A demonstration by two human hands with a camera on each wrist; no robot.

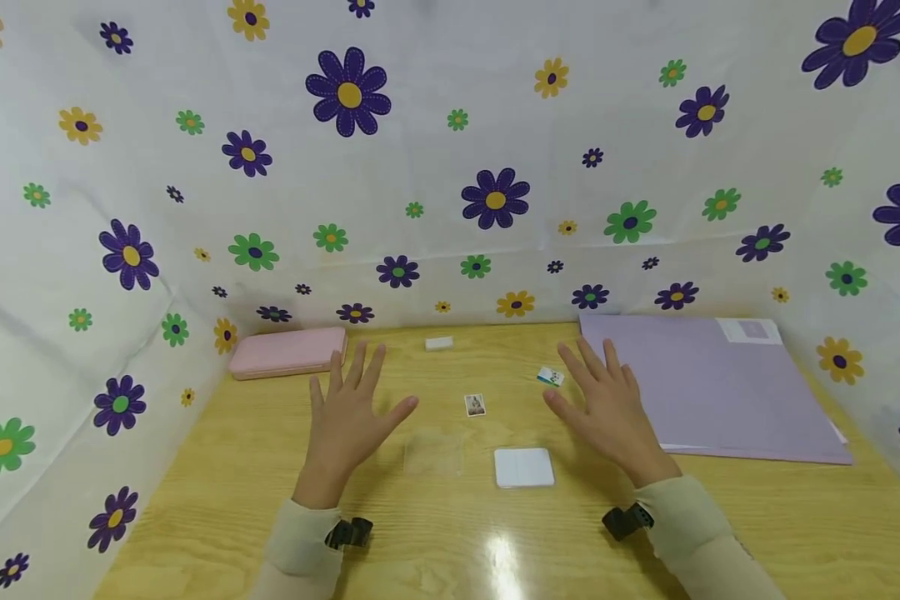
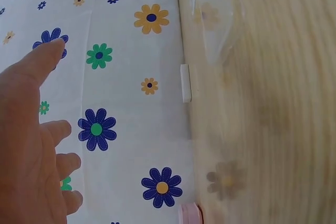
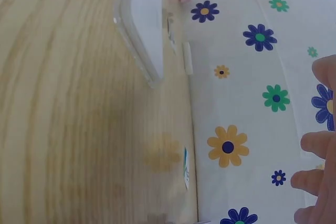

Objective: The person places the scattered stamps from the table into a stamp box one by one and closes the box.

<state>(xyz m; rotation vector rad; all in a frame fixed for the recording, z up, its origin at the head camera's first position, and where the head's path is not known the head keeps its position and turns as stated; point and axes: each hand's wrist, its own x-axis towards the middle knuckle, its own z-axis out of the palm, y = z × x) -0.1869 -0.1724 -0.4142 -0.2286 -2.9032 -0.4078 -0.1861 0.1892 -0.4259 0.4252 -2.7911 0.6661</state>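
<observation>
My left hand (image 1: 348,425) hovers palm down with fingers spread and holds nothing. On the other side, my right hand (image 1: 607,408) is also spread and bare. Between them on the wooden table lie a flat white rectangular case (image 1: 523,468) and a clear transparent rectangle (image 1: 432,454). Farther back is a tiny stamp-like picture (image 1: 475,405) with a white border. Near the right fingertips sits a small blue, white and green piece (image 1: 550,377). The left wrist view shows the left hand (image 2: 31,135) above the table; at the right wrist view's edge are the right hand's fingers (image 3: 317,145).
A pink case (image 1: 288,353) lies at the back left, by the left fingertips. A small white block (image 1: 438,343) is near the back edge. On the right, a large purple folder (image 1: 720,392) lies flat. Flower-patterned white cloth (image 1: 420,167) encloses the back and sides.
</observation>
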